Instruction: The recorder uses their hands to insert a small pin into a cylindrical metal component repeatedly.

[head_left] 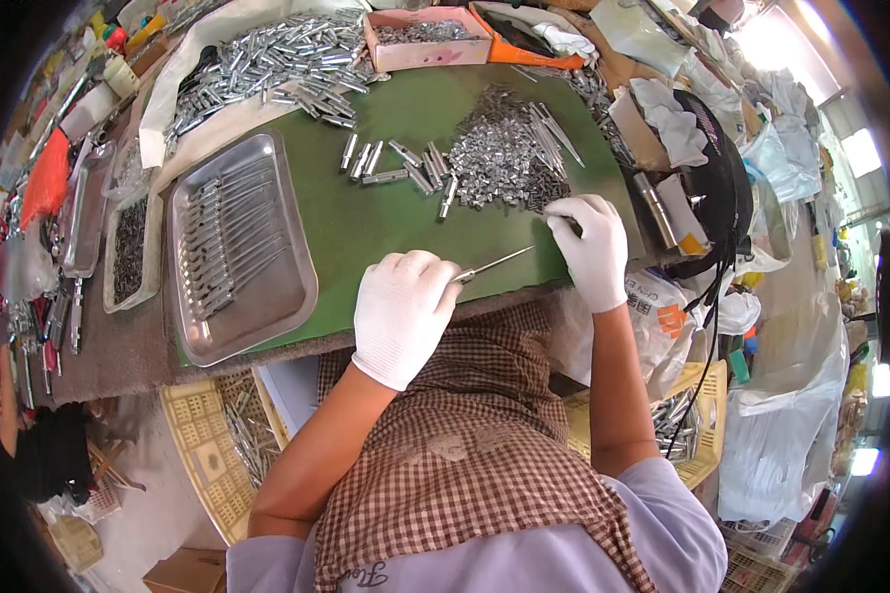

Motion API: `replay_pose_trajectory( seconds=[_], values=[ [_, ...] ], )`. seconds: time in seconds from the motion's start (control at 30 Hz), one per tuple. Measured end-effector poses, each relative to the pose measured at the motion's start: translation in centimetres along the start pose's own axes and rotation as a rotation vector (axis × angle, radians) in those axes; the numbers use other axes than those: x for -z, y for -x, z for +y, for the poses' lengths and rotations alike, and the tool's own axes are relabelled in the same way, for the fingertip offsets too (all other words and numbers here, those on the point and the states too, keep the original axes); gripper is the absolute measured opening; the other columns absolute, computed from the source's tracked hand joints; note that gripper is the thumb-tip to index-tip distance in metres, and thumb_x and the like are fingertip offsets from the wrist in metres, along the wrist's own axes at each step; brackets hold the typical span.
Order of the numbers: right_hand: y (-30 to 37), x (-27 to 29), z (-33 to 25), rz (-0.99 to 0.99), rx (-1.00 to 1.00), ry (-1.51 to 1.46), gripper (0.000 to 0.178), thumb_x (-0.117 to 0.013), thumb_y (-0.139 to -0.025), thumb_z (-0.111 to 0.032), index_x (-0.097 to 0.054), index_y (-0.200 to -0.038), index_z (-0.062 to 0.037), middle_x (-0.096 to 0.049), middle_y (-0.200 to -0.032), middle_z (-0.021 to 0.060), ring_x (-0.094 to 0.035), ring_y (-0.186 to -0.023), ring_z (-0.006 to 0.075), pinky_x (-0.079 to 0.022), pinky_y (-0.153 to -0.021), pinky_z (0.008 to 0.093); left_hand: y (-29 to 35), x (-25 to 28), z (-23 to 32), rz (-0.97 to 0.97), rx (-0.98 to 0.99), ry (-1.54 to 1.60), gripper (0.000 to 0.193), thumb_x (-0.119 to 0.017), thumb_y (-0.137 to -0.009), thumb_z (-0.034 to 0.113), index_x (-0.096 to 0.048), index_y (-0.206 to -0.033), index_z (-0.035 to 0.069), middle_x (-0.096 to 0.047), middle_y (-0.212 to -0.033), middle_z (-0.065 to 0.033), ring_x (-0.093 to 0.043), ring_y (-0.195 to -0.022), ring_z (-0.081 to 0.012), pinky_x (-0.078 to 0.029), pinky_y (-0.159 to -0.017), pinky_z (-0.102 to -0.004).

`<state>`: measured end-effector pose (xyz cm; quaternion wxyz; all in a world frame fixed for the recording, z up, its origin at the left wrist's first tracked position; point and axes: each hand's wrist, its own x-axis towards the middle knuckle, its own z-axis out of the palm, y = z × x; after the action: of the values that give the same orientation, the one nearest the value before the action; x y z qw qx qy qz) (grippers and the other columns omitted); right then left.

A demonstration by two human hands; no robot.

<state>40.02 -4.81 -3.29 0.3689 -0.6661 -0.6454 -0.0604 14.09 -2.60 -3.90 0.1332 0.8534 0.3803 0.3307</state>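
The fingers of my left hand [403,311] close around the thick end of a tapered metal rod [494,263], whose thin tip pokes out rightward at the frame's centre. It is silvery and slim. My right hand [593,247], right of centre, bends over the green mat [396,222] beside a heap of small metal parts [494,158]; I cannot tell whether its curled fingers pinch anything. Both forearms rise from below.
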Motion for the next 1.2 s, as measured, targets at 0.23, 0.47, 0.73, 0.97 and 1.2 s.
replay_pose_trajectory(
  seconds=[0.23, 0.47, 0.73, 0.97, 1.2],
  values=[
    [-1.1, -0.6, -1.1, -0.191, -0.015, 0.197, 0.002, -0.070, -0.085, -0.013, -0.069, -0.087, -0.0114, -0.068, -0.092, 0.0095, -0.063, -0.092, 0.0341, -0.048, -0.083, 0.0451, 0.1, 0.1, 0.0, -0.018, 0.019, -0.001, 0.007, -0.074, -0.081, 0.015, -0.071, -0.086, 0.011, -0.066, -0.085, -0.0051, -0.063, -0.082, -0.0287, -0.048, -0.074, -0.0432],
    [0.5, 0.8, -5.8, -0.292, 0.259, -0.024, 0.012, -0.061, -0.089, -0.005, -0.065, -0.099, -0.0119, -0.068, -0.097, 0.0087, -0.064, -0.094, 0.0315, -0.048, -0.086, 0.0454, 0.1, 0.3, 0.1, 0.008, -0.016, 0.025, 0.008, -0.073, -0.081, 0.013, -0.071, -0.088, 0.011, -0.065, -0.085, -0.0053, -0.062, -0.081, -0.0299, -0.047, -0.073, -0.0436],
    [0.8, -1.0, -7.2, -0.350, 0.282, -0.193, 0.021, -0.064, -0.081, -0.001, -0.062, -0.100, -0.0106, -0.069, -0.091, 0.0060, -0.065, -0.089, 0.0301, -0.048, -0.087, 0.0437, 0.0, 0.1, 0.0, 0.027, -0.024, 0.029, 0.010, -0.073, -0.079, 0.013, -0.070, -0.088, 0.009, -0.065, -0.086, -0.0073, -0.062, -0.082, -0.0309, -0.047, -0.073, -0.0441],
    [0.2, -0.4, -9.0, -0.389, 0.562, 0.051, 0.017, -0.063, -0.079, -0.007, -0.057, -0.095, -0.0082, -0.062, -0.079, 0.0071, -0.062, -0.080, 0.0295, -0.049, -0.084, 0.0433, 0.2, 0.2, -0.1, -0.020, -0.004, 0.012, 0.011, -0.074, -0.078, 0.011, -0.069, -0.087, 0.008, -0.064, -0.085, -0.0079, -0.061, -0.081, -0.0318, -0.047, -0.073, -0.0447],
    [0.7, -0.8, -9.3, -0.305, 0.506, 0.066, 0.021, -0.061, -0.082, -0.008, -0.059, -0.103, -0.0073, -0.061, -0.074, 0.0064, -0.063, -0.079, 0.0283, -0.050, -0.083, 0.0410, 0.3, 0.0, -0.1, 0.011, -0.022, 0.048, 0.011, -0.075, -0.077, 0.011, -0.068, -0.084, 0.008, -0.063, -0.083, -0.0082, -0.060, -0.080, -0.0321, -0.047, -0.072, -0.0449]
  ],
)
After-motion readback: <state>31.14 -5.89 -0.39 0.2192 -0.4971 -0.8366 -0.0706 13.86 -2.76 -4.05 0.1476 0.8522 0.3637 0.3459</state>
